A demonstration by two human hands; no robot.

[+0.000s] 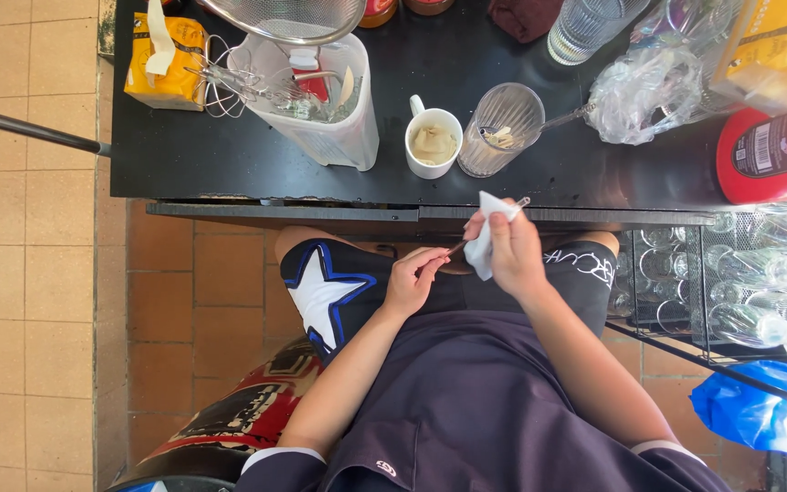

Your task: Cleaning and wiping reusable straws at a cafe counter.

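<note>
Looking down from the head camera: the right hand is closed around a small white folded tissue, pinched over the upper part of a thin metal utensil handle, seemingly so the paper can rub along it. The left hand pinches the lower end of the same handle between fingertips, steadying it. Both hands sit over the lap, just below the front edge of the black tabletop, forearms bent inward, wrists near each other.

On the tabletop:
- white ceramic mug, pale contents, just beside
- ribbed clear plastic tumbler
- translucent white plastic jug holding wire whisks
- yellow paper packet, far corner
- crumpled clear plastic bag
- red plastic container

Beside the table: wire rack of clear glasses.
</note>
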